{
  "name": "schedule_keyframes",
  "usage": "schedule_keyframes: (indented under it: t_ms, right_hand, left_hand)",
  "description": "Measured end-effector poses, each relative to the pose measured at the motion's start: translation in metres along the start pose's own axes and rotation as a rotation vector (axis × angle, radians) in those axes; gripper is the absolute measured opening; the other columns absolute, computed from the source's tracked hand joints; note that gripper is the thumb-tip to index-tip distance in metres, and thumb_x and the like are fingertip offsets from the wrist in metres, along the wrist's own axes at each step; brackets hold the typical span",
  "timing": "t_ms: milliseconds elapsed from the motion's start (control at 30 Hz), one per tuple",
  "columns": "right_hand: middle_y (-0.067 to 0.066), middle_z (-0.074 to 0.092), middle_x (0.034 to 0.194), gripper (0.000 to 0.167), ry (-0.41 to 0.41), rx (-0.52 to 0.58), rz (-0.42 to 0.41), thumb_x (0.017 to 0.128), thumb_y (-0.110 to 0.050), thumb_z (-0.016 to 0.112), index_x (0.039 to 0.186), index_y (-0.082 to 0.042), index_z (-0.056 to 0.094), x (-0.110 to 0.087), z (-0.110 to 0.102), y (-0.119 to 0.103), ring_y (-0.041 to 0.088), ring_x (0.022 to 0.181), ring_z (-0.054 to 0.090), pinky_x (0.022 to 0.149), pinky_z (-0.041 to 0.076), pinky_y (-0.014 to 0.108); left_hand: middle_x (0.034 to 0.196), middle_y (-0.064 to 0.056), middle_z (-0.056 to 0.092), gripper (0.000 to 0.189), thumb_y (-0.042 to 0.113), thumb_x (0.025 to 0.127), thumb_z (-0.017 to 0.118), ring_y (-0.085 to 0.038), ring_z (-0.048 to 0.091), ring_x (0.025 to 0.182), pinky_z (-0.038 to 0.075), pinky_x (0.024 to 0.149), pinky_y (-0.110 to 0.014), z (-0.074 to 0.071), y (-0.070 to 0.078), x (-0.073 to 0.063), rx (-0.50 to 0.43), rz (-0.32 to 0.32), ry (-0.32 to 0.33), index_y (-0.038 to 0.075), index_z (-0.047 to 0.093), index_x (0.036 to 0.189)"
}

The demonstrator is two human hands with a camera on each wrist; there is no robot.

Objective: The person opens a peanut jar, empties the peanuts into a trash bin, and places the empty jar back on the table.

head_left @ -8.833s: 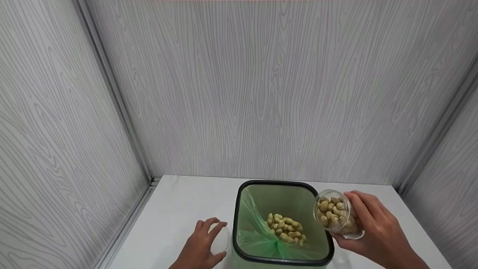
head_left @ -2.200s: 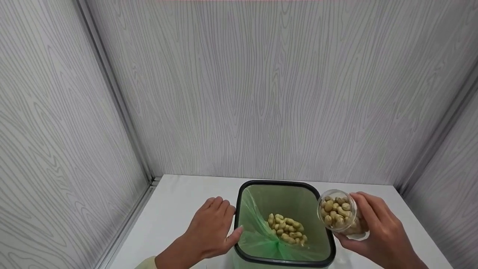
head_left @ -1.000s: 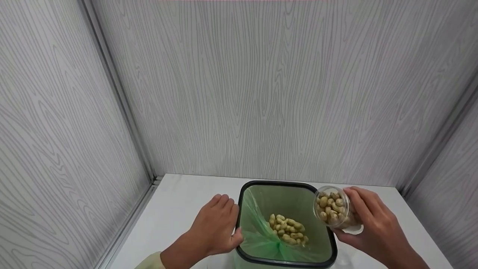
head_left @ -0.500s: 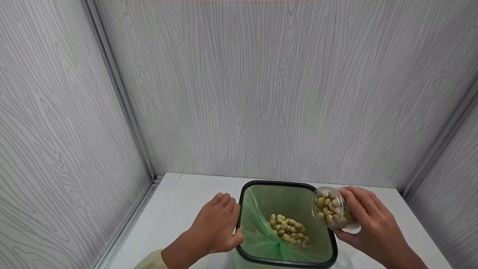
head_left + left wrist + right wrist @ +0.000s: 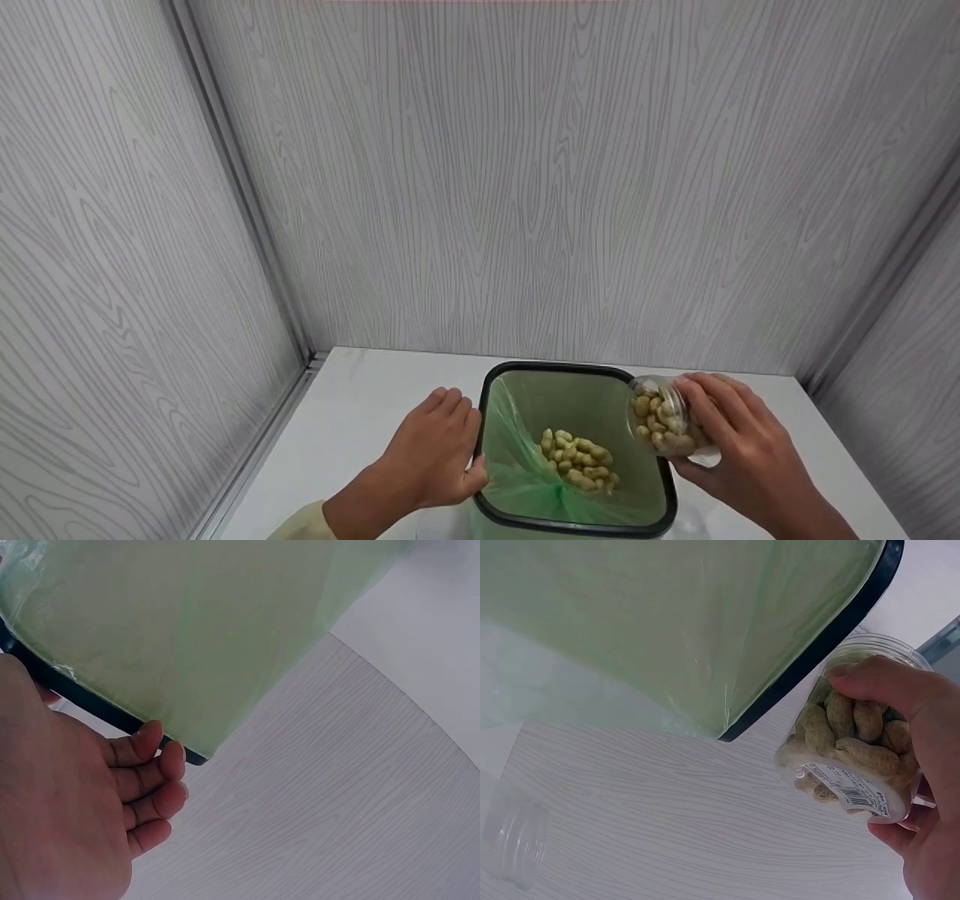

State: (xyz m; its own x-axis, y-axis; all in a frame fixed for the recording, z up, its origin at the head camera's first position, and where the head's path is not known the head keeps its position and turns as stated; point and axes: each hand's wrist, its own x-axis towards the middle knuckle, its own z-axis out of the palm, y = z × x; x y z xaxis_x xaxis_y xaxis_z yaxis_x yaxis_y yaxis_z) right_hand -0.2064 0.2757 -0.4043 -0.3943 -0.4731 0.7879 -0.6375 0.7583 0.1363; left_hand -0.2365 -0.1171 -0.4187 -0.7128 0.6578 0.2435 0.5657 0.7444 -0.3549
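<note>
A pale green bin with a black rim [image 5: 559,367] stands on the table, lined with a thin green bag [image 5: 517,491]. Peanuts in their shells [image 5: 577,461] lie in a heap at its bottom. My left hand [image 5: 435,450] holds the rim's left side, fingers curled at its outer edge and thumb over the top; the left wrist view shows the curled fingers [image 5: 154,784] by the rim's corner. Beside the right rim, my right hand [image 5: 750,442] grips a clear jar [image 5: 855,739] of peanuts. The jar is tilted, its mouth facing the bin, with peanuts still inside.
A clear, jar-like plastic container [image 5: 517,840] shows low in the right wrist view. The white table [image 5: 360,390] is enclosed by wood-patterned panels [image 5: 525,187] at the back and both sides.
Earlier, my left hand held a whitish round lid beside the bin; now it holds the rim. Over the last second the right hand has tipped the jar slightly further toward the bin.
</note>
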Motion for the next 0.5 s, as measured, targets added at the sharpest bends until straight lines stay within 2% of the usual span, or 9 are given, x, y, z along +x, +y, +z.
schedule_keyframes:
  t_ms: [100,200,367,500]
  right_hand:
    - [0.022,0.063,0.131,0.093,-0.014,-0.036,-0.012,0.068,-0.042,0.092,0.143,0.001,0.058,-0.0005,0.0003,0.0006,0.037,0.117,0.057,0.121,0.02,0.02]
    - [0.021,0.064,0.13,0.113,-0.017,-0.058,-0.02,0.039,-0.019,0.102,0.142,0.0,0.059,-0.001,0.0012,0.0007,0.036,0.118,0.058,0.121,0.019,0.02]
    - [0.02,0.065,0.129,0.116,-0.004,-0.063,-0.036,0.033,-0.017,0.103,0.14,-0.001,0.061,-0.0015,0.0037,0.0007,0.037,0.117,0.058,0.121,0.02,0.02]
    - [0.02,0.065,0.129,0.115,-0.002,-0.068,-0.041,0.033,-0.017,0.103,0.14,-0.001,0.062,-0.0014,0.0042,0.0011,0.037,0.118,0.058,0.119,0.022,0.023]
  left_hand:
    - [0.098,-0.005,0.057,0.039,0.046,0.097,0.047,-0.023,0.05,0.103,0.041,0.107,-0.038,0.0006,0.0,-0.0012,-0.004,-0.002,0.005,0.01,0.06,0.103]
    - [0.095,-0.004,0.056,0.037,0.045,0.097,0.047,-0.023,0.049,0.101,0.041,0.106,-0.038,0.0009,0.0005,-0.0025,-0.011,-0.004,0.013,0.01,0.059,0.101]
    - [0.095,-0.005,0.056,0.037,0.045,0.097,0.046,-0.023,0.049,0.1,0.04,0.103,-0.038,0.0005,0.0016,-0.0032,-0.006,0.001,0.015,0.01,0.058,0.1]
    - [0.098,-0.006,0.058,0.038,0.045,0.098,0.045,-0.024,0.05,0.102,0.04,0.105,-0.039,0.0002,0.0018,-0.0029,-0.012,-0.004,0.006,0.009,0.059,0.101]
